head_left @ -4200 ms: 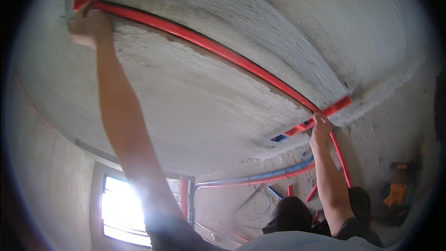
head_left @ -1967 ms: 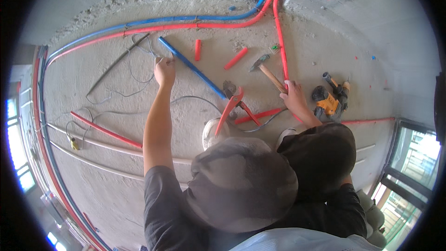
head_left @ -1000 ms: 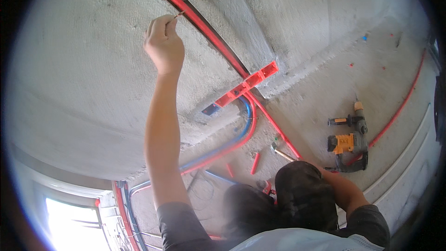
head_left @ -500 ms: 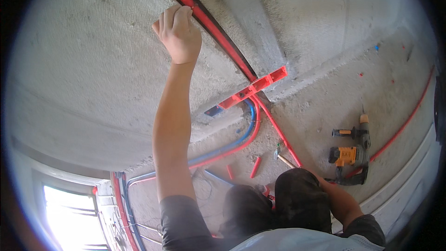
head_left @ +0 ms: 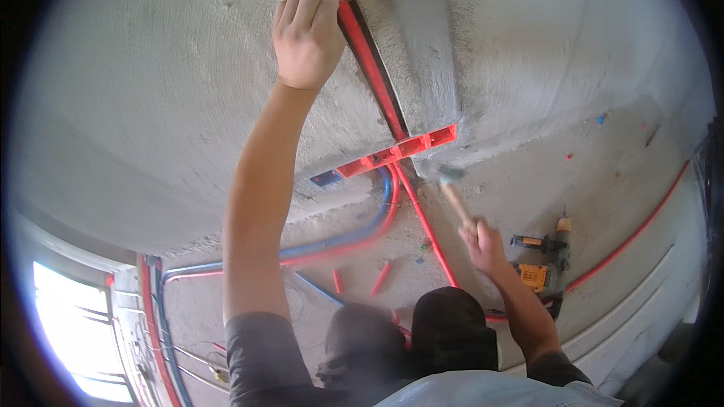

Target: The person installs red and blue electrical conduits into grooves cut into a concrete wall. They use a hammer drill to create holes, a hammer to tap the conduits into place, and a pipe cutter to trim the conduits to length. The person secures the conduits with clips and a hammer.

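My left hand (head_left: pixel 308 38) is raised against the red conduit (head_left: pixel 375 75) set in a dark groove in the plastered wall, its fingertips closed at the conduit on something too small to make out. My right hand (head_left: pixel 484 247) grips the wooden handle of a hammer (head_left: pixel 456 197), whose blurred head is tilted upward, right of the lower conduit run. A row of red junction boxes (head_left: pixel 441 137), with a blue one at its left end, crosses the foot of the groove. From there red and blue pipes (head_left: pixel 386 203) bend down onto the floor.
An orange-and-black rotary hammer drill (head_left: pixel 534 277) lies on the floor just beyond my right forearm. Short red pipe pieces (head_left: pixel 381 276) and a blue pipe (head_left: pixel 317 286) lie near my knees. A red pipe (head_left: pixel 626 226) runs along the right. A bright window (head_left: pixel 72 324) is at lower left.
My right hand has risen from beside my knee, lifting the hammer off the floor. My left hand has shifted up to meet the conduit, and the view has shifted slightly.
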